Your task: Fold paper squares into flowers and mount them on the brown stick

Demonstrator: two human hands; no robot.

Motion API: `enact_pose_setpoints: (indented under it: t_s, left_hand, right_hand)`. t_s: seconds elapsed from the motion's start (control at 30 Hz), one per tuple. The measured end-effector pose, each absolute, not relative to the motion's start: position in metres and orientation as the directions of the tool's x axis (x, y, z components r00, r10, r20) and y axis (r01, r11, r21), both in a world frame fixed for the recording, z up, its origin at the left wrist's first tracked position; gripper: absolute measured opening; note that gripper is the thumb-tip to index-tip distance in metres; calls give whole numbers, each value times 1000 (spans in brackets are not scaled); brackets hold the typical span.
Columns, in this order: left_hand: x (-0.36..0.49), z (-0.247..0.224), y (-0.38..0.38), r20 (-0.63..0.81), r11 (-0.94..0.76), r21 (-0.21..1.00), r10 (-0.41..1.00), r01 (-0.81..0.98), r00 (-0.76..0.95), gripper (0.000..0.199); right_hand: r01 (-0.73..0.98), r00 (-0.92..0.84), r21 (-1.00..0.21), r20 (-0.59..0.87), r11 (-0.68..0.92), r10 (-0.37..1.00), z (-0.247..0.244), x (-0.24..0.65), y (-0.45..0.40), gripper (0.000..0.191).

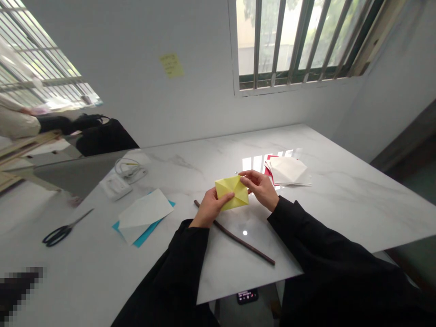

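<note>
A folded yellow paper square (235, 185) with creases meeting near its middle is held up above the table. My left hand (209, 206) grips its left side, thumb pressed across the front and the fingers hidden behind. At the upper right corner, my right hand (261, 187) pinches the paper between thumb and fingertips. Beneath my hands a thin dark brown stick (245, 244) lies slantwise on the white marbled table (163, 272).
On the left lie white sheets (146, 213) over blue paper (149, 234), black scissors (61, 234) and a white power strip (116, 186) with a cable. White sheets (289, 170) over red paper (267, 171) lie at the right. A phone (247, 296) shows below the table's front edge.
</note>
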State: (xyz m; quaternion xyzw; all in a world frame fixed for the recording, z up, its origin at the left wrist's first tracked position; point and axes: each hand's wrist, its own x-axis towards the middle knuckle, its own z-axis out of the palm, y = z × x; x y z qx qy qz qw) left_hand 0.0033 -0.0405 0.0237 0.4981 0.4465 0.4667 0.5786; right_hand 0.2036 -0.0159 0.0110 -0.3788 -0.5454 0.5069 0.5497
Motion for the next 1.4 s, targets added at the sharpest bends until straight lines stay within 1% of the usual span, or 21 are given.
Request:
enact_pose_setpoints:
  t_s: [0.17, 0.37, 0.57, 0.87, 0.97, 1.07, 1.13, 1.27, 1.4]
  left_hand:
    - [3, 27, -42, -70, 80, 996, 977, -42, 201, 49]
    - [3, 28, -43, -82, 86, 996, 979, -13, 185, 49]
    - [3, 29, -42, -75, 76, 997, 984, 1, 162, 46]
    - [3, 31, -44, -105, 102, 994, 982, 28, 160, 58]
    - [4, 32, -44, -109, 105, 994, 981, 33, 161, 59]
    - [2, 31, -42, -113, 110, 994, 980, 24, 166, 58]
    - [-1, 31, -41, -125, 124, 992, 974, 20, 190, 56]
    - [-8, 34, -40, -187, 193, 981, 940, 7, 286, 46]
    - [-12, 38, -41, -260, 284, 959, 902, -20, 345, 41]
  right_hand:
    - [-150, -91, -969, 210, 195, 974, 15, 204, -16, 47]
    - [-188, -107, -973, 156, 134, 982, 17, 204, -16, 46]
    - [-213, -117, -969, 151, 123, 982, 19, 204, -17, 44]
    - [-143, -73, -978, 164, 152, 984, 17, 203, -16, 46]
    - [-113, -78, -970, 225, 215, 971, 18, 203, -18, 42]
    - [-13, -136, -941, 336, 338, 932, 21, 208, -21, 31]
    - [40, -201, -920, 376, 391, 905, 25, 212, -21, 24]
    - [50, -317, -913, 369, 404, 873, 30, 222, -20, 22]
    - [48, -424, -925, 323, 377, 846, 30, 227, -20, 29]
